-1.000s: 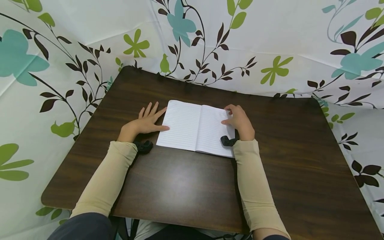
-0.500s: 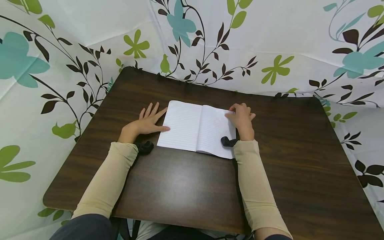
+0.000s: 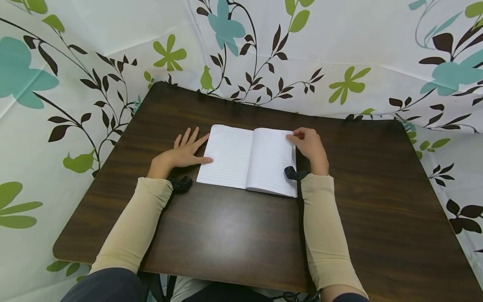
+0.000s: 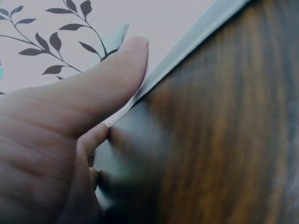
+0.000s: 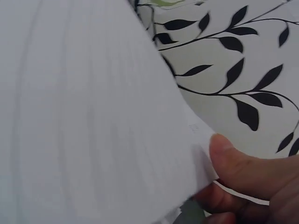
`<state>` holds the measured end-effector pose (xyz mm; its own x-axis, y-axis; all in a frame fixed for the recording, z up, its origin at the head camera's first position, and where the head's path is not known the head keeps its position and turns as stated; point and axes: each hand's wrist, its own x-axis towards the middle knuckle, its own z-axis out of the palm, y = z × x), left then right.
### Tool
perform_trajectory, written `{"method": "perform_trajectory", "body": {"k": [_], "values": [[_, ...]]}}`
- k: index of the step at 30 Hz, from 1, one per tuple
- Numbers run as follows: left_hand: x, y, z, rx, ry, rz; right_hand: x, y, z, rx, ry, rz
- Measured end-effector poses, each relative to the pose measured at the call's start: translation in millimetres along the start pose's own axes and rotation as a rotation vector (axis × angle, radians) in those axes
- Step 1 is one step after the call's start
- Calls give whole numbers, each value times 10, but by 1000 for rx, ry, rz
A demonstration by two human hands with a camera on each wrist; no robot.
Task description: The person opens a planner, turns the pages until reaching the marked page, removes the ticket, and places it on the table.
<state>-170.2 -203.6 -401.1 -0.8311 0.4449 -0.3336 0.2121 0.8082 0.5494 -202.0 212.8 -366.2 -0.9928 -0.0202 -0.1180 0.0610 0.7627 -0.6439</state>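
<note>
An open notebook (image 3: pixel 230 159) with ruled white pages lies on the dark wooden table. My left hand (image 3: pixel 180 156) rests spread at its left edge, the thumb lying on the page margin, as the left wrist view also shows with the thumb (image 4: pixel 112 70) over the paper edge. At the far right corner my right hand (image 3: pixel 311 147) pinches a page (image 3: pixel 273 155) between thumb and fingers. In the right wrist view that lifted page (image 5: pixel 103 112) curves up, its corner held under the thumb (image 5: pixel 247 163).
The brown wood-grain table (image 3: pixel 226 235) extends around the notebook on all sides. A white curtain (image 3: pixel 264 54) with leaf and flower prints hangs along its back and left. Black wrist cameras (image 3: pixel 181 184) are strapped to both wrists.
My right hand has shifted slightly right along the notebook's far right corner and now pinches the page corner, which has risen. My left hand stays in place.
</note>
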Motion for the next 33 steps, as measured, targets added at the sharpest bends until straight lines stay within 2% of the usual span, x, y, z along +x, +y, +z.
{"method": "perform_trajectory", "body": {"k": [5, 9, 15, 20, 24, 33], "values": [[-33, 57, -34, 9, -7, -1, -2, -15, -66, 77, -85, 28], [-30, 42, -33, 4, -4, 6, -23, -42, -91, 118, -120, 57], [-35, 24, -17, -28, 6, 30, -38, -49, -101, 188, -96, 72], [-18, 7, -3, -4, 6, 14, -25, -65, -100, 290, -81, 90], [-14, 5, -6, 12, 1, 3, -19, -86, -100, 379, -89, 70], [-45, 72, -40, 9, -9, 0, -32, -194, -4, 590, -63, 53]]}}
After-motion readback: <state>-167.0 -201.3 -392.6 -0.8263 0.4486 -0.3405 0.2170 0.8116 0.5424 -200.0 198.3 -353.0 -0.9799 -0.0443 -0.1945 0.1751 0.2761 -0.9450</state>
